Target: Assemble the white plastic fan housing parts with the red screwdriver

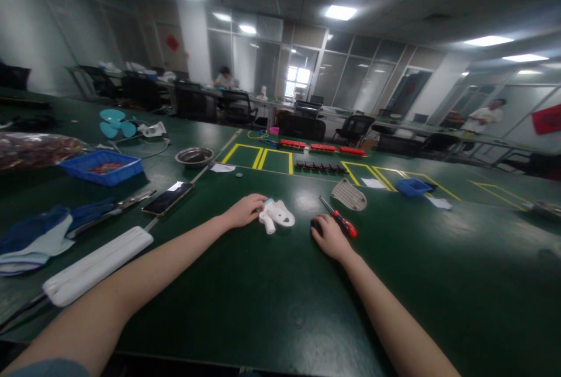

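Observation:
My left hand [245, 211] has its fingers closed on the left edge of a white plastic part [280, 214], which has a rounded plate, a short stub and a bit of light blue at the top. To the right, my right hand [332, 238] rests on the table with curled fingers around a small dark object [314, 224], mostly covered and too hidden to name. Just beyond that hand lies a red-and-black screwdriver [346, 224], its shaft pointing away to the left. A beige slotted plastic cover [349, 194] lies behind the screwdriver.
On the left are a white power strip [99, 266], a phone [168, 198], blue gloves [35, 234], a blue tray [105, 176], a metal bowl [194, 157] and blue fan blades [117, 124]. Farther off are a black row of parts [321, 166] and another blue tray [412, 187].

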Demonstrator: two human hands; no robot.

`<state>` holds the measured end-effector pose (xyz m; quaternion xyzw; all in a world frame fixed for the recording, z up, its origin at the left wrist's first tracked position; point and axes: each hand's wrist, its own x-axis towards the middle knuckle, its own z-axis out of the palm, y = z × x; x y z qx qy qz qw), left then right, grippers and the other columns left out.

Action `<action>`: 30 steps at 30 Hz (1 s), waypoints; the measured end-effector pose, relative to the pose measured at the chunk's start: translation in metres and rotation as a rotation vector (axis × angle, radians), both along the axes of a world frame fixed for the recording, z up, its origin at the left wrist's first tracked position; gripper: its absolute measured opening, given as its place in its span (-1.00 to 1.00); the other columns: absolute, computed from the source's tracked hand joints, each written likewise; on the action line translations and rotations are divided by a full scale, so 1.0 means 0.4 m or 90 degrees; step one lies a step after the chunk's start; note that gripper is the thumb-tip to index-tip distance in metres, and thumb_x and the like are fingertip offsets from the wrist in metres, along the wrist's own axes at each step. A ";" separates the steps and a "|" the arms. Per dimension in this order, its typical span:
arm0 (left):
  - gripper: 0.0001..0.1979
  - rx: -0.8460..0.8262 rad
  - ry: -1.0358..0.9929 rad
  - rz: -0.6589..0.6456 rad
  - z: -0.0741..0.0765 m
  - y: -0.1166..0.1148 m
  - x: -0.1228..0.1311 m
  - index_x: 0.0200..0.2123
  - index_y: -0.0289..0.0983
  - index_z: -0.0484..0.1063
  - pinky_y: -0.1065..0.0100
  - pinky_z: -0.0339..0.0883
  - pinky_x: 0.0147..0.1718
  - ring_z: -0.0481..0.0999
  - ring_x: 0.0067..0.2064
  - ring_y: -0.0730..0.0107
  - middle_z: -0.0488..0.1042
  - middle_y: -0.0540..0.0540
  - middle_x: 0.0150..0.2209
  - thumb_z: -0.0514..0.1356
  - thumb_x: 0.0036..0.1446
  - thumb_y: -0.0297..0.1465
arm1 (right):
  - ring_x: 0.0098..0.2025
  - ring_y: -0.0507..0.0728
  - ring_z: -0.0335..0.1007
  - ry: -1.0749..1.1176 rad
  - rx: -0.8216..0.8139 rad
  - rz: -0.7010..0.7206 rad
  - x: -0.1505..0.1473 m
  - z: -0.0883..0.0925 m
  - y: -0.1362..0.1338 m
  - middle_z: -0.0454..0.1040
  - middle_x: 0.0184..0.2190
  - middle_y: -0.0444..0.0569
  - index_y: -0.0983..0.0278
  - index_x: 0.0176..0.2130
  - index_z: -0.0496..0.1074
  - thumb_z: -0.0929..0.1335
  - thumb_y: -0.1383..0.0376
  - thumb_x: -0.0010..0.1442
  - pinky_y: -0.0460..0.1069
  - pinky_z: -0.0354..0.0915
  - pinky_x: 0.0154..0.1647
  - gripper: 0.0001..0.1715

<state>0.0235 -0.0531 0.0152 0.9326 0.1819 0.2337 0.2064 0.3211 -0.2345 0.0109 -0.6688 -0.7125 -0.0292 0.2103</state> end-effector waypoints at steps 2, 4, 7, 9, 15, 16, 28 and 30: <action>-0.88 -0.017 -0.022 0.012 0.007 -0.012 0.003 -0.23 -0.24 0.45 0.06 0.11 0.17 0.27 0.21 0.13 0.41 -0.18 0.09 0.14 0.19 -0.38 | 0.03 0.22 0.30 0.000 -0.002 -0.001 0.001 0.000 0.001 0.36 -0.01 0.10 0.24 -0.02 0.39 0.25 0.21 0.27 0.11 0.25 0.08 -0.68; -0.82 -0.067 -0.033 0.043 0.012 -0.024 0.009 -0.15 -0.23 0.42 0.12 0.21 0.08 0.38 0.10 0.16 0.46 -0.17 -0.01 0.09 0.24 -0.32 | 0.03 0.21 0.30 -0.001 -0.003 -0.001 0.001 -0.002 0.002 0.36 -0.01 0.10 0.24 -0.02 0.39 0.25 0.21 0.27 0.10 0.25 0.08 -0.68; -0.76 -0.143 -0.078 0.118 0.010 -0.034 0.020 -0.12 -0.22 0.38 0.25 0.31 -0.12 0.48 -0.13 0.24 0.50 -0.10 -0.16 0.05 0.27 -0.23 | 0.04 0.21 0.30 -0.005 -0.002 0.000 0.002 -0.004 0.003 0.35 -0.01 0.10 0.24 -0.01 0.38 0.26 0.21 0.27 0.10 0.25 0.08 -0.68; -0.74 -0.181 -0.125 0.161 0.004 -0.032 0.026 -0.14 -0.23 0.36 0.31 0.31 -0.21 0.48 -0.24 0.30 0.49 -0.05 -0.26 0.03 0.27 -0.20 | 0.04 0.21 0.30 -0.006 0.000 -0.001 0.003 -0.006 0.003 0.35 -0.01 0.10 0.25 -0.01 0.38 0.26 0.21 0.27 0.09 0.24 0.09 -0.68; -0.69 -0.303 -0.078 0.122 -0.005 -0.009 0.029 -0.20 -0.27 0.44 0.35 0.30 -0.31 0.46 -0.31 0.34 0.50 -0.04 -0.32 0.05 0.24 -0.17 | 0.04 0.20 0.29 -0.008 -0.004 -0.001 0.003 -0.007 0.001 0.35 0.00 0.09 0.24 -0.01 0.37 0.25 0.20 0.28 0.09 0.24 0.09 -0.69; -0.69 -0.302 -0.063 0.104 -0.005 -0.007 0.029 -0.19 -0.26 0.46 0.34 0.30 -0.28 0.47 -0.28 0.32 0.51 -0.05 -0.28 0.06 0.24 -0.17 | 0.04 0.20 0.29 -0.008 -0.004 -0.002 0.002 -0.006 0.001 0.35 0.00 0.09 0.24 -0.01 0.37 0.25 0.20 0.28 0.09 0.24 0.09 -0.68; -0.68 -0.361 -0.011 0.034 0.018 -0.004 0.024 -0.20 -0.24 0.50 0.29 0.30 -0.16 0.46 -0.17 0.25 0.49 -0.10 -0.21 0.18 0.12 -0.13 | 0.05 0.21 0.29 -0.003 -0.017 -0.003 -0.004 0.006 -0.003 0.35 0.01 0.11 0.25 -0.01 0.37 0.24 0.21 0.28 0.10 0.24 0.09 -0.67; -0.72 -0.479 0.005 -0.028 0.040 0.011 0.004 -0.22 -0.24 0.48 0.27 0.29 -0.10 0.46 -0.14 0.24 0.49 -0.08 -0.21 0.21 0.09 -0.17 | 0.05 0.22 0.29 0.001 -0.018 -0.005 -0.004 0.006 -0.003 0.35 0.01 0.11 0.25 0.00 0.37 0.24 0.20 0.28 0.11 0.23 0.09 -0.67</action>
